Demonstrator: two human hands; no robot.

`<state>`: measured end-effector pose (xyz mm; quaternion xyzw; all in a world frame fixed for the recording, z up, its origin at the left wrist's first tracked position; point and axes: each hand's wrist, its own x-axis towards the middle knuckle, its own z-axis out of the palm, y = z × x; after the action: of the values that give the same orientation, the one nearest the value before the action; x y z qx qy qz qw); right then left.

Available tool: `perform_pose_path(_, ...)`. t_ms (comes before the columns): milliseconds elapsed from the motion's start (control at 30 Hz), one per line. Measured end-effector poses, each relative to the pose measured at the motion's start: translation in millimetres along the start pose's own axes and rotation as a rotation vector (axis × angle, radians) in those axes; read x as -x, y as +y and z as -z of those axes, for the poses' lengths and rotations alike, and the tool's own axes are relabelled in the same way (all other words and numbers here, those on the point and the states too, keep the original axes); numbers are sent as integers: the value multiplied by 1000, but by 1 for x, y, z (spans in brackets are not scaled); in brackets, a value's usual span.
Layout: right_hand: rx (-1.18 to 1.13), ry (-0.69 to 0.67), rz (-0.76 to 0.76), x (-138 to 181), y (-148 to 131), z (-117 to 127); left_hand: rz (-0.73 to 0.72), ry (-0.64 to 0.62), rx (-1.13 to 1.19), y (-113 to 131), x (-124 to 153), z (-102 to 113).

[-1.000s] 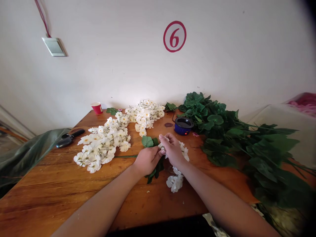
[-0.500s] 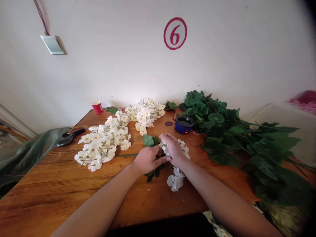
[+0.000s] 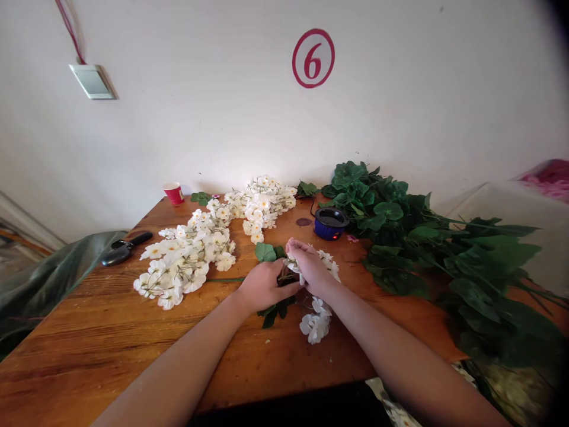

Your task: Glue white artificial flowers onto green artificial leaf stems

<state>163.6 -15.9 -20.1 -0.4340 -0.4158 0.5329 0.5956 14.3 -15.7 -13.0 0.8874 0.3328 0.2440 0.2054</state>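
Observation:
In the middle of the wooden table my left hand (image 3: 265,286) is closed around the green stem (image 3: 226,279) of an artificial flower, which runs out to the left. Green leaves (image 3: 265,252) stick out above and below that hand. My right hand (image 3: 306,264) is closed on a white blossom cluster (image 3: 293,265) of the same spray, close to the left fingertips. More white petals show behind the right wrist, and a loose-hanging white cluster (image 3: 316,321) rests on the table below it. The exact fingertip contact is partly hidden.
A long pile of white blossoms (image 3: 186,255) lies left and behind. A small blue pot (image 3: 330,223) with dark contents and a red light stands behind my hands. Green leaf stems (image 3: 400,237) are heaped on the right. Pliers-like black tool (image 3: 127,247) and red cup (image 3: 173,193) sit left.
My right hand has shifted slightly, opening a small gap between its fingers and the left thumb, where brown stems now show. The view has moved a little; the rest lies as before.

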Motion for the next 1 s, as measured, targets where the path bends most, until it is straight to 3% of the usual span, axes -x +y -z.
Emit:
perform_pose_path(300, 182, 89, -58, -1, 7, 3, 237, 98, -85, -1, -2, -8)
perform_pose_path(600, 606, 86, 298, 0, -4, 5, 264, 78, -339, 2, -2, -11)
perform_pose_path(1000, 674, -67, 289, 7, -11, 6, 290, 115, -333, 3, -2, -11)
